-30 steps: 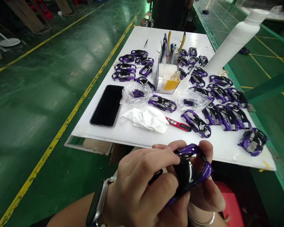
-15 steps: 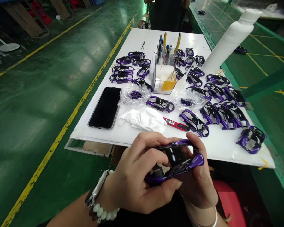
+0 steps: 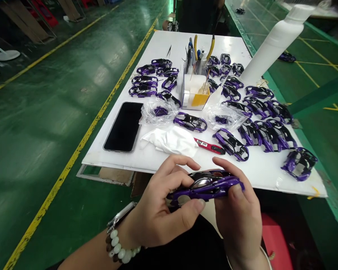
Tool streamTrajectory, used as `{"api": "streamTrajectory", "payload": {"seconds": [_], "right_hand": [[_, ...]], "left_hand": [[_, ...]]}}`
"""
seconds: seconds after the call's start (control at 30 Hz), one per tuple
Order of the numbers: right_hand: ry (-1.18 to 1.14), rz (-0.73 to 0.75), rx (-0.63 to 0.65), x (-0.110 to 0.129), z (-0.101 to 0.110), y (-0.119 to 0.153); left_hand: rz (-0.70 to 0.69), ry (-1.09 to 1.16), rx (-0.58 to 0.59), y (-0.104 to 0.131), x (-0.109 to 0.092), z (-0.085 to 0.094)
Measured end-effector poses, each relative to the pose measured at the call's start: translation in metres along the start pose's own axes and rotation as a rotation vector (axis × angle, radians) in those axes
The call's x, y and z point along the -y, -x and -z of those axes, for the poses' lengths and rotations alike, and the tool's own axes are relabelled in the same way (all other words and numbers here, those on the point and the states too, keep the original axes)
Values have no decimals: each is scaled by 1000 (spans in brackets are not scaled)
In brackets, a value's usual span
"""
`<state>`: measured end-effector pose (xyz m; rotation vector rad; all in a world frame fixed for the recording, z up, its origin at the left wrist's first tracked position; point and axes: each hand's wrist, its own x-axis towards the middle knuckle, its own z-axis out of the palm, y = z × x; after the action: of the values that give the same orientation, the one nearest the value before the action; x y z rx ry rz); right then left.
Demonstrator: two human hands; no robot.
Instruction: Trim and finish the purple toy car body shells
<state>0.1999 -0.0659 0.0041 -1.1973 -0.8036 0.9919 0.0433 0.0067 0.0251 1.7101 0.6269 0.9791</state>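
Head view, the only one.

Item: one purple-and-black car shell [image 3: 208, 191], between the two hands, off the table, its side towards the viewer.

Left hand [image 3: 157, 212]: grasping the shell's left end, thumb below, fingers above.
Right hand [image 3: 238, 213]: supporting the shell's right end, thumb against it, index finger raised.

Beyond the left hand: white cloth [image 3: 170, 139], near; black phone [image 3: 123, 126], farther left; plastic bag [image 3: 159, 112] of slim purple pieces, past the cloth.

Beyond the right hand: single shell [image 3: 231, 144], near; red cutter [image 3: 210, 146], touching or just beside it; second bag [image 3: 225, 119], also holding purple pieces; rows of shells [image 3: 267, 135] out to the right; white bottle [image 3: 276, 47], well apart.

Beyond both hands: tool holder [image 3: 201, 99], with another group of shells [image 3: 143, 90] to its left.

Progress, as judged: held shell in mid-handling, not yet set down. Loose pieces in both bags suggest parts unused. Which table shells are finished and which are waiting cannot be told; no sorting mark is visible.
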Motion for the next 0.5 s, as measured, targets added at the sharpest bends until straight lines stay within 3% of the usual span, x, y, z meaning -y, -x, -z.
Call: {"api": "streamTrajectory", "payload": {"seconds": [0.5], "right_hand": [[-45,7,-19,1,-7,1]], "left_hand": [[-56,-63,25,1,-1,1]]}}
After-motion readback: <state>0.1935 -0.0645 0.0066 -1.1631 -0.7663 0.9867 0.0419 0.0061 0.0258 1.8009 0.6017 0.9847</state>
